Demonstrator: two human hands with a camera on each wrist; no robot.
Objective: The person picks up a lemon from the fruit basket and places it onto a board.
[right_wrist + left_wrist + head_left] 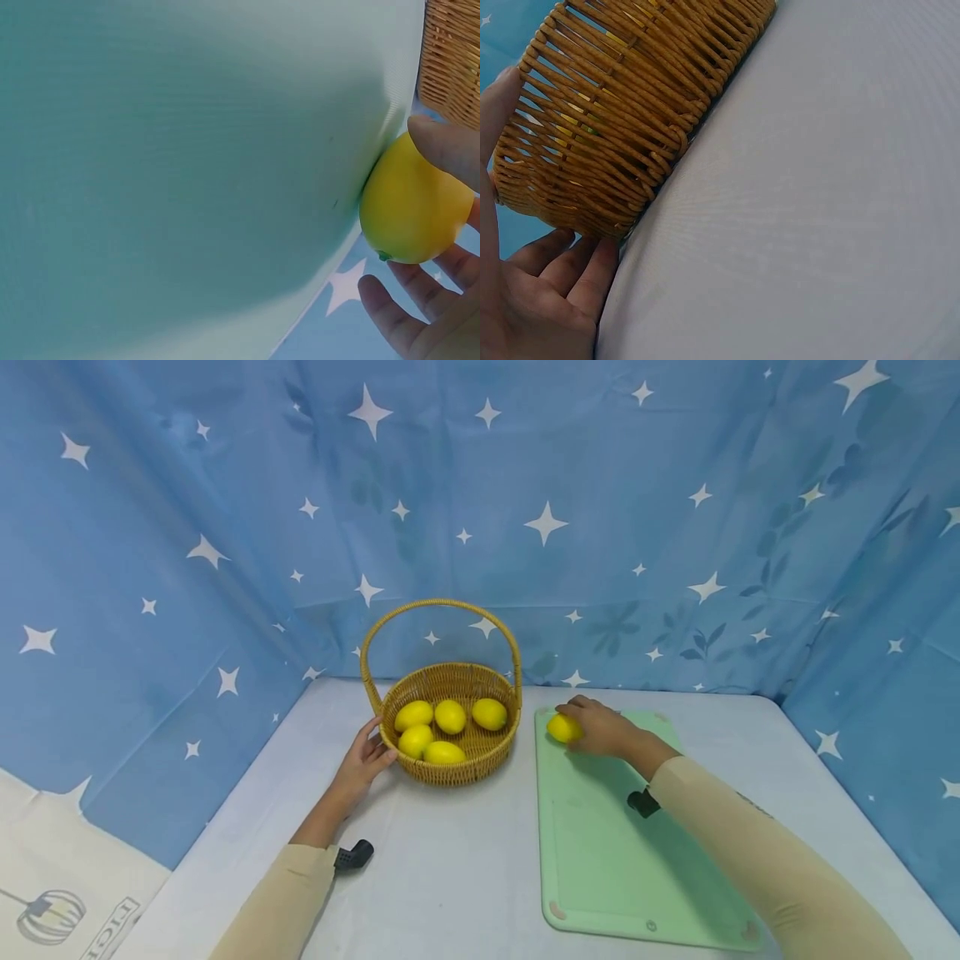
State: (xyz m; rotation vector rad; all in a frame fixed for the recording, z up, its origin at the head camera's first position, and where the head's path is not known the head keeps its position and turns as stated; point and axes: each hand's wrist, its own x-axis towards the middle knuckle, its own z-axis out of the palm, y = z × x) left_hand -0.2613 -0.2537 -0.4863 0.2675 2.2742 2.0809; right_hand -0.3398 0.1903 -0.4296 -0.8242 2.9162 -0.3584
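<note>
The right hand [600,727] grasps a bright yellow oval lemon [562,728] between thumb and fingers, over the eleven o'clock corner of a flat pale-green rectangular board [592,843]; whether the fruit rests its weight there is hard to tell. One finger stands clear of it in the right wrist view, so a second fingertip on the rounded side would likely make the hold surer against rolling.

At nine o'clock from the lemon, a round tan wicker basket [457,772] stands on the white bench [450,860] with five similar lemons [450,717] inside. The left hand [365,766] lies against its wall near eight o'clock, fingers loose and nearly straight, clasping nothing. That should steady it well enough; pushing harder could slide it toward two o'clock. A low, slow right wrist would probably avoid knocking the basket's arched handle [438,602].
</note>
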